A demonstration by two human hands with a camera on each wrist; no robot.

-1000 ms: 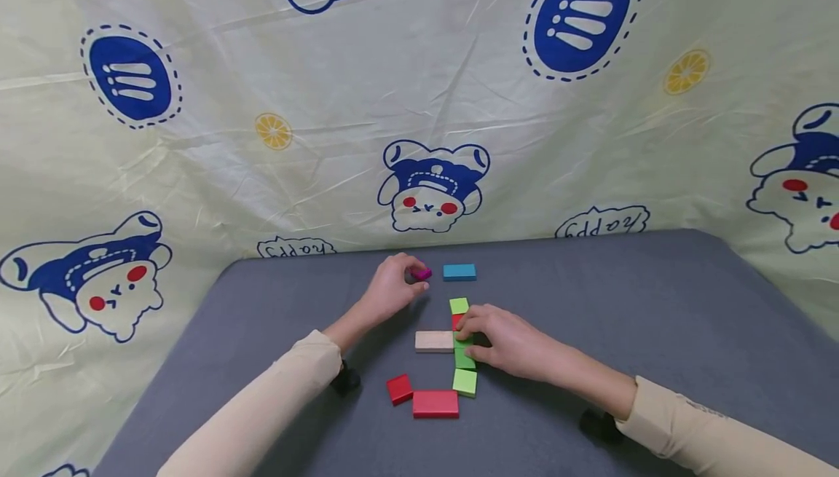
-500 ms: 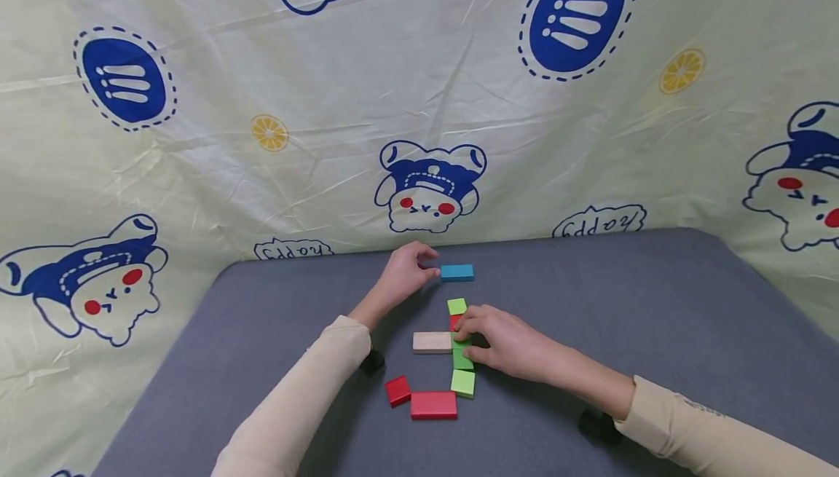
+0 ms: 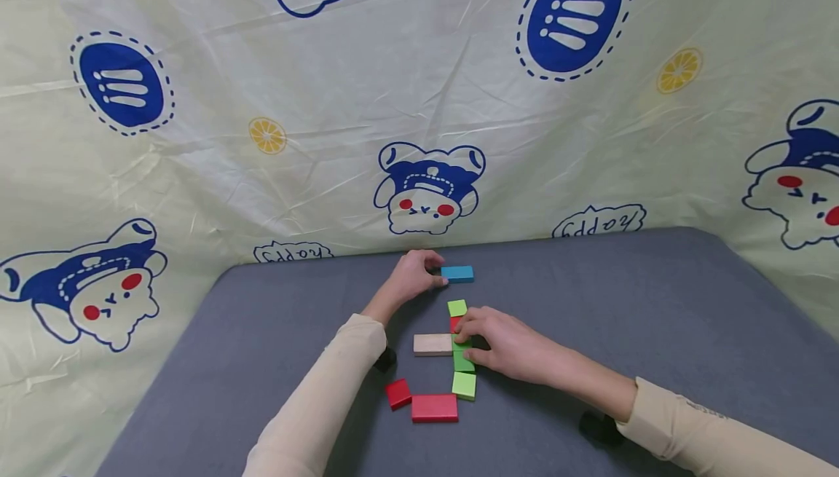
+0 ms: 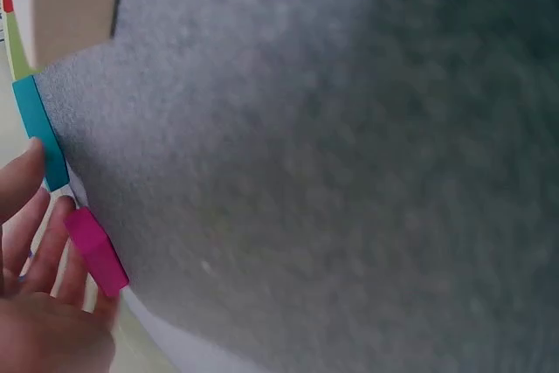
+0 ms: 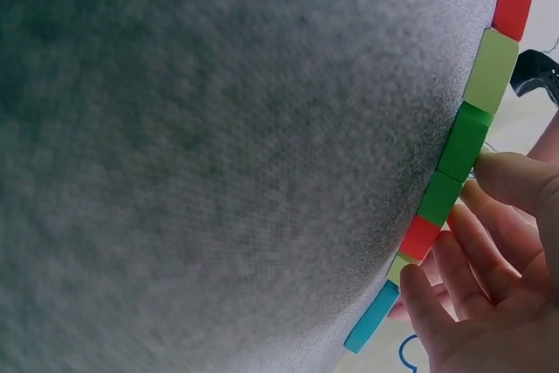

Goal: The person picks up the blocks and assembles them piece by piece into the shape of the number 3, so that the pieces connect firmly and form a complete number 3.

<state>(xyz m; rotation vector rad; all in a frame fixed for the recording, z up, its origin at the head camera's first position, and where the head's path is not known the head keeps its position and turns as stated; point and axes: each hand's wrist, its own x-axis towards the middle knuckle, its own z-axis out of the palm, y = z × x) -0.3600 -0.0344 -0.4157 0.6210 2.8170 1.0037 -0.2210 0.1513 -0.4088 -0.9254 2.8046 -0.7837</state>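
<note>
At the far part of the table, my left hand (image 3: 414,277) is at the left end of a blue block (image 3: 459,274). Its thumb touches the near side and its fingers reach round behind. In the left wrist view, a magenta block (image 4: 97,252) lies against its other fingers; the head view hides it behind the hand. My right hand (image 3: 507,342) rests beside a row of small blocks, its thumb and fingertips touching a green block (image 3: 464,361) and partly covering a second green block (image 3: 462,344) and a red block (image 3: 455,325).
Light green blocks end the row, one at the far end (image 3: 457,308) and one at the near end (image 3: 464,386). A plain wooden block (image 3: 432,345) meets its left side. Nearer lie a large red block (image 3: 435,408) and a tilted small red block (image 3: 398,394).
My left hand has moved right, from holding the magenta block to reaching the blue block. The magenta block has gone out of the head view. My right hand stays put.
</note>
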